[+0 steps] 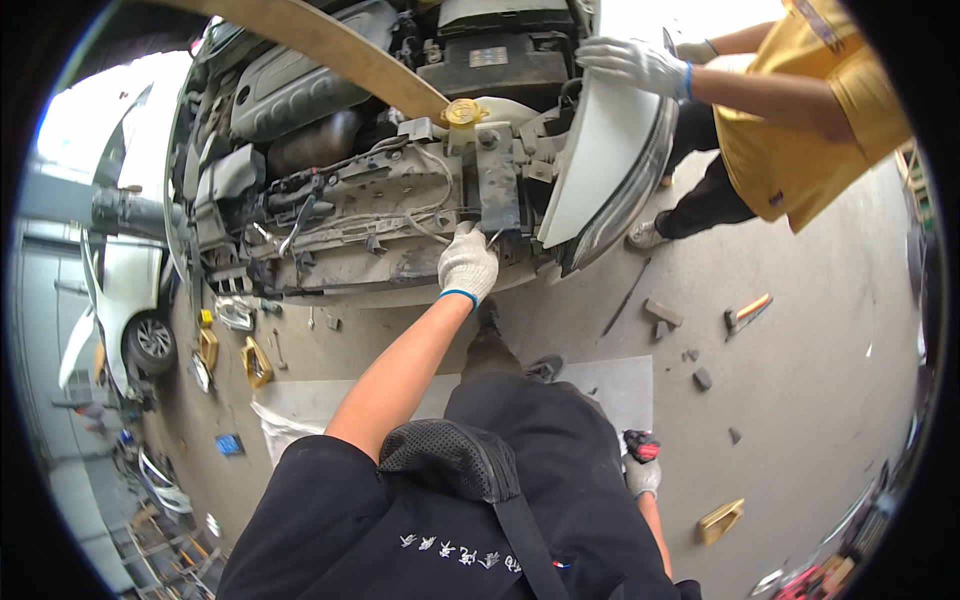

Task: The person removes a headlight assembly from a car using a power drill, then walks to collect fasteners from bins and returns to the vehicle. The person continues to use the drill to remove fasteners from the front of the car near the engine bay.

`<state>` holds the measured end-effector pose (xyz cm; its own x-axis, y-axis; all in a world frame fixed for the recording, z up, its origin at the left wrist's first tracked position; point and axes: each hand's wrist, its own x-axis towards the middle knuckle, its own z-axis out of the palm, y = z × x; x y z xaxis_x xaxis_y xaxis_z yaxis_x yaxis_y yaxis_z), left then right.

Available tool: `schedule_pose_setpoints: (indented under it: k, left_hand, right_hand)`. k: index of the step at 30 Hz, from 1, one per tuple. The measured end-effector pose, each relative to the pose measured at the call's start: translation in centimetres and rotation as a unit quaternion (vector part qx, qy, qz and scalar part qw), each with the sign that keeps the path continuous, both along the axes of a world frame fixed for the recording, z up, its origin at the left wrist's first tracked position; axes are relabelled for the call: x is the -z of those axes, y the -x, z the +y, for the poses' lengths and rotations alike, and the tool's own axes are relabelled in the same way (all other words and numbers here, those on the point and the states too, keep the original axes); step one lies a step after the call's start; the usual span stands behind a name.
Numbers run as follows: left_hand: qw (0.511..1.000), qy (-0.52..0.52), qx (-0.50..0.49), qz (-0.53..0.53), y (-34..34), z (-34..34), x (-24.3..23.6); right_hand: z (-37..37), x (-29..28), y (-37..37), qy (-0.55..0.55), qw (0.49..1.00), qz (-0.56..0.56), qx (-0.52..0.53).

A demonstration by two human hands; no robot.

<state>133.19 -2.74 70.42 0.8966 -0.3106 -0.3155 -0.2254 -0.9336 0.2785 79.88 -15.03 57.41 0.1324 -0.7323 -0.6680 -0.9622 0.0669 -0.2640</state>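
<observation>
My left hand [468, 266], in a white knit glove with a blue cuff, is closed at the front frame [350, 235] of an opened car, just below a dark upright bracket [497, 185]. Its fingertips are hidden, and a thin dark end shows beside them. Low on my right side, my right hand [643, 478], gloved too, is closed around a red-and-black tool [643, 446] that looks like a power tool; my body partly hides that arm. Above the bracket sits a yellow reservoir cap [463, 113].
A co-worker in a yellow shirt [800, 110] rests a gloved hand [635, 66] on the white fender [605, 140]. A long tan strip [320, 50] crosses the engine bay. Yellow blocks [256, 362], a hammer [748, 312] and broken pieces lie on the floor. A white car [130, 300] stands left.
</observation>
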Motion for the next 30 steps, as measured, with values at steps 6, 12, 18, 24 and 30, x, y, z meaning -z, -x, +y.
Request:
schedule_pose_setpoints:
  k: [6, 12, 18, 24, 30]
  left_hand:
    - [0.991, 0.112, -0.038, -0.056, 0.5, 1.1, 0.9]
    - [0.933, 0.306, -0.128, -0.141, 0.3, 1.5, 1.0]
    - [0.918, 0.361, -0.165, 0.015, -2.0, 3.3, -1.4]
    - [0.988, 0.149, -0.044, 0.026, -3.6, 1.7, -1.8]
    - [0.909, 0.288, -0.194, 0.231, -6.6, 2.4, -5.0]
  right_hand:
    - [-0.6, -3.7, -2.8, -0.002, 0.999, 0.027, -0.036]
    - [-0.9, 1.9, 4.7, -0.024, 0.996, 0.056, -0.068]
    - [-0.5, 1.5, 4.7, -0.021, 0.986, 0.119, -0.114]
    - [-0.8, -1.7, 0.8, -0.042, 0.995, 0.057, -0.076]
    - [-0.6, -3.1, -3.7, -0.011, 0.999, 0.018, -0.033]
